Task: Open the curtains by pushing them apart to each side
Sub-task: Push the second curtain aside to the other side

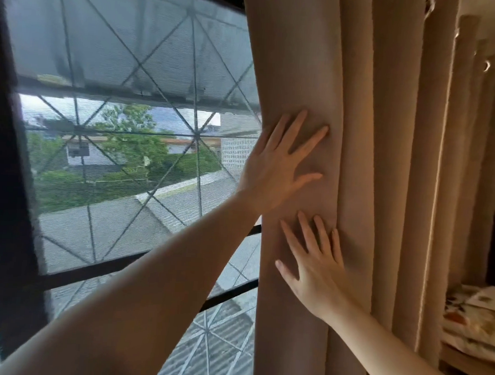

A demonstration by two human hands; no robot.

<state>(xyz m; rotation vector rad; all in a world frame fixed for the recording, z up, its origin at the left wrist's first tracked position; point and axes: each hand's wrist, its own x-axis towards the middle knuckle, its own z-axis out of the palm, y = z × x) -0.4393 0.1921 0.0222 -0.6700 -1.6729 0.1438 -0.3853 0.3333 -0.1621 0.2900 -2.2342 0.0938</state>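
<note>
Beige curtain (359, 107) lay under both our flat palms: left hand (273, 168), fingers spread, at twelve o'clock of right hand (313, 271), also spread, gripping nothing.

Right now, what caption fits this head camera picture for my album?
Left hand and right hand press flat on the bunched beige curtain, beside the uncovered window.

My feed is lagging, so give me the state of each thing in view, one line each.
curtain: bunched in folds at the right, window uncovered.
left hand: open, flat on the curtain's edge.
right hand: open, flat on the curtain, below the left.
window: exposed, mesh screen and grille across it.
</note>
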